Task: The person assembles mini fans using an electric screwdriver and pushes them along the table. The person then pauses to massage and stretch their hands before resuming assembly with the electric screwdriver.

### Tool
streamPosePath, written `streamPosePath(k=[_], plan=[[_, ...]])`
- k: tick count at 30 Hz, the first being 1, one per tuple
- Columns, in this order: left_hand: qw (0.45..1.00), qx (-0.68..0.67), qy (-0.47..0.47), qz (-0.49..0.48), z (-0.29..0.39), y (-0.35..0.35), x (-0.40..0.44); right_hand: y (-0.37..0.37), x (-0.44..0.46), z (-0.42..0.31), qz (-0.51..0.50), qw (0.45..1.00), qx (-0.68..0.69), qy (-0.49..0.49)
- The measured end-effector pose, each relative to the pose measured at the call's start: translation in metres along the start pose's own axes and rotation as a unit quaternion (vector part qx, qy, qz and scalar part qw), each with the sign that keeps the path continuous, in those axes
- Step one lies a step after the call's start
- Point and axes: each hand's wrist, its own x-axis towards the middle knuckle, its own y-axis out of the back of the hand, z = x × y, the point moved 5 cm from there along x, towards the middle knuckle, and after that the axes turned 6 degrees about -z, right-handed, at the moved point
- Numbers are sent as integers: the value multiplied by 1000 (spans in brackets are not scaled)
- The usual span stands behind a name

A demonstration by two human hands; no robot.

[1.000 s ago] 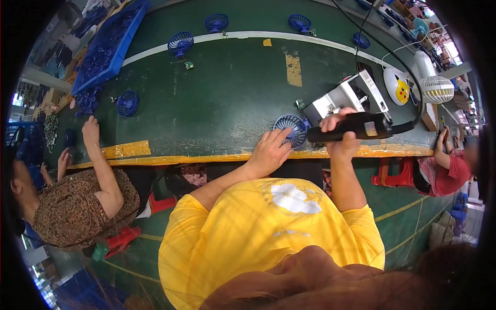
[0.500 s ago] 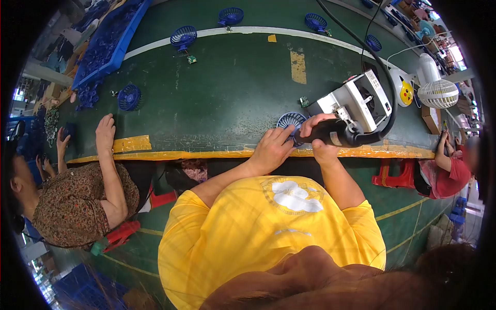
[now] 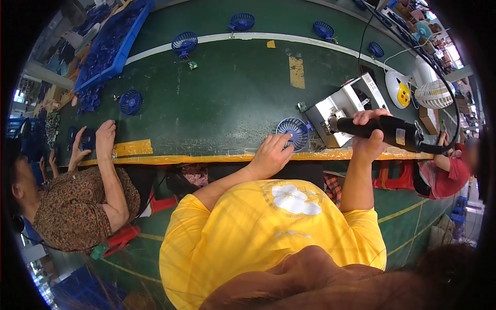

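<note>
One blue fan [image 3: 293,127] lies under the left hand [image 3: 273,155], with the black screwdriver [image 3: 393,129] off to its right.

The fan sits flat near the table's [image 3: 227,103] front edge, its short stem pointing right, toward the white machine [image 3: 347,99]. The left hand is the nearer: loosely curled, fingertips on the fan's near side, though whether they pinch it cannot be told. The right hand [image 3: 369,135] is closed around the screwdriver, whose long axis runs sideways, its tip pointing left at the machine's front, apart from the fan. A small circuit board [image 3: 302,106] lies just beyond the fan. The green table is scuffed, with yellow tape [image 3: 206,158] along its edge; people [image 3: 77,206] sit on both sides.
</note>
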Motion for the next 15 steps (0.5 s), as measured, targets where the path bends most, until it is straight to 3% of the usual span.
streamPosePath(k=[10,15], plan=[[998,-10,-62,9,7,3,3,-18,-13,30,-5,992,103,-74],[998,-9,-59,10,6,2,6,-46,-21,48,-66,986,119,-97]])
